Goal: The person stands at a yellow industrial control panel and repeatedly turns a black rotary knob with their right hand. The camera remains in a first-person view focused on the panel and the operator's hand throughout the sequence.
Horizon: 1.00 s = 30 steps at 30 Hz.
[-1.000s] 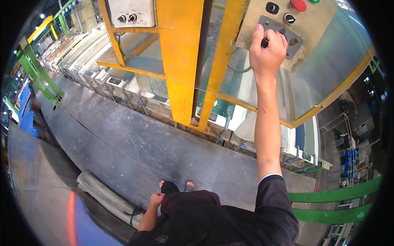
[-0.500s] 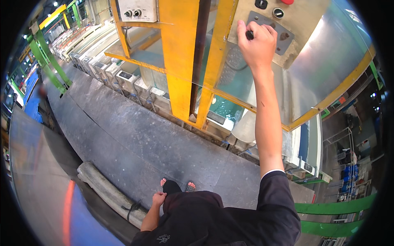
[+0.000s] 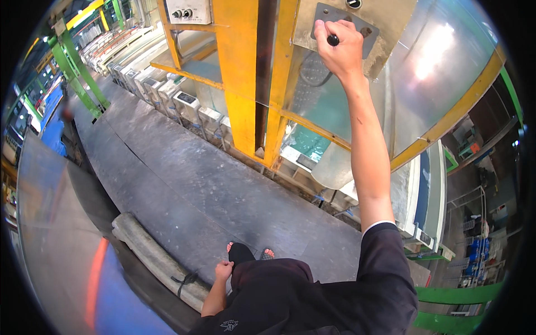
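My right hand (image 3: 341,49) is raised at the end of a stretched arm and closed around a black-knobbed lever (image 3: 333,40). This lever sits on a grey plate (image 3: 322,12) fixed to a beige control panel (image 3: 385,33); the knob's tip shows beside my thumb, while my fingers hide the rest. Low at my left side, my left hand (image 3: 224,271) is closed beside my dark trouser leg (image 3: 240,254). Whatever its fingers may hold is too small to make out. A black and white selector switch (image 3: 354,3) lies above the plate.
Yellow frame posts (image 3: 240,72) and a clear sheet (image 3: 435,72) surround the panel. Behind them is a tank of green water (image 3: 310,143). A grey walkway (image 3: 184,178) runs under my sandalled feet. A long grey roll (image 3: 151,248) lies at left; green rails (image 3: 458,294) stand at right.
My view has shifted slightly, so a red button above the panel's switch is out of sight. The right hand stays on the lever, and the left hand stays low by my leg.
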Each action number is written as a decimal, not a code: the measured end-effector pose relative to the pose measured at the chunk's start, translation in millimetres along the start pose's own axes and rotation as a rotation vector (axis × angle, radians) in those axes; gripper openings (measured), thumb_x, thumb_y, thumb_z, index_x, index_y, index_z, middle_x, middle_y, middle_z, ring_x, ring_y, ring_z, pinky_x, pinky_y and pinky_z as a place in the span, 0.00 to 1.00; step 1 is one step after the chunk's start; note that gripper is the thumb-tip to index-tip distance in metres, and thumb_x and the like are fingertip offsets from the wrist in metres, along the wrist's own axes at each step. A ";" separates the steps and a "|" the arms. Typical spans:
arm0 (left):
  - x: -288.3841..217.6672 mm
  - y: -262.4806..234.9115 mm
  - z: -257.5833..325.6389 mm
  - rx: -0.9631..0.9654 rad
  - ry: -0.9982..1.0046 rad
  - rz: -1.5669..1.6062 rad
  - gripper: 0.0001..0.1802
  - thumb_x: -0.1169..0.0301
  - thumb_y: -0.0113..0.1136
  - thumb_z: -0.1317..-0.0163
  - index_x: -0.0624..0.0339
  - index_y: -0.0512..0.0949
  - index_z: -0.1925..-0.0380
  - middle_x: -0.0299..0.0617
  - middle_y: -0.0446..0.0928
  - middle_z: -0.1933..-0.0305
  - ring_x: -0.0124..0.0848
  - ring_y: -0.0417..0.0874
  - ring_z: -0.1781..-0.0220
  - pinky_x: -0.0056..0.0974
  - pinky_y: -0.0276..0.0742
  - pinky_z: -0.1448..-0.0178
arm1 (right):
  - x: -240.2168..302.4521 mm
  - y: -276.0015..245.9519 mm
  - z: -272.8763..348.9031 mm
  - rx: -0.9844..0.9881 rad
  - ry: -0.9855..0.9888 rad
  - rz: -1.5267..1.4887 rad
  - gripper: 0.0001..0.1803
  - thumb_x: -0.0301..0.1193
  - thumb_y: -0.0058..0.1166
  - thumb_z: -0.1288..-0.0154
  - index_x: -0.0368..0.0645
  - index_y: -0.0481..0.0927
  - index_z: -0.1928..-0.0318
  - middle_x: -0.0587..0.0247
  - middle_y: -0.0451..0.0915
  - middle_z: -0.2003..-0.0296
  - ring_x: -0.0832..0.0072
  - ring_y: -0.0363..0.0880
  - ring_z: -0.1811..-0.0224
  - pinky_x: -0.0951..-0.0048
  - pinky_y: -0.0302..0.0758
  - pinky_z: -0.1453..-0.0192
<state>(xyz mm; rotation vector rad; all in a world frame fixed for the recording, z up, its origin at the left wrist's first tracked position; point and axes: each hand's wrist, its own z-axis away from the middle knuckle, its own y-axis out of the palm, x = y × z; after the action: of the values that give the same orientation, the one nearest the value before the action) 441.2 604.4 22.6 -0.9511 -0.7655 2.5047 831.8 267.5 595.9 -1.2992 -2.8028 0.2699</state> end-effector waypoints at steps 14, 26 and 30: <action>35.9 -56.6 -47.0 0.033 -0.176 0.089 0.20 0.55 0.60 0.53 0.60 0.80 0.68 0.47 0.80 0.66 0.37 0.81 0.62 0.38 0.74 0.55 | 18.7 103.0 -20.3 0.005 -0.015 -0.051 0.13 0.28 0.55 0.50 0.41 0.70 0.86 0.62 0.66 0.89 0.64 0.64 0.83 0.70 0.68 0.64; 57.0 -140.3 -81.4 -0.097 -0.173 0.239 0.18 0.57 0.60 0.54 0.60 0.80 0.69 0.46 0.80 0.69 0.36 0.81 0.63 0.37 0.74 0.56 | 44.9 172.6 -26.4 -0.121 0.056 -0.065 0.13 0.22 0.56 0.49 0.37 0.67 0.85 0.64 0.63 0.88 0.70 0.65 0.81 0.75 0.65 0.70; 85.5 -143.3 -75.1 -0.108 -0.302 0.262 0.18 0.58 0.60 0.54 0.61 0.80 0.70 0.46 0.80 0.69 0.36 0.81 0.64 0.37 0.74 0.56 | 50.2 192.9 -25.2 -0.139 0.087 -0.090 0.15 0.23 0.56 0.49 0.36 0.66 0.86 0.64 0.62 0.88 0.72 0.67 0.79 0.76 0.65 0.69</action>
<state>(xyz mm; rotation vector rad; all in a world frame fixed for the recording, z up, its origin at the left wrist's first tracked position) 451.0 787.1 18.3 -0.7560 -0.9262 2.9067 947.4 431.5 585.3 -1.1732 -2.8404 0.0148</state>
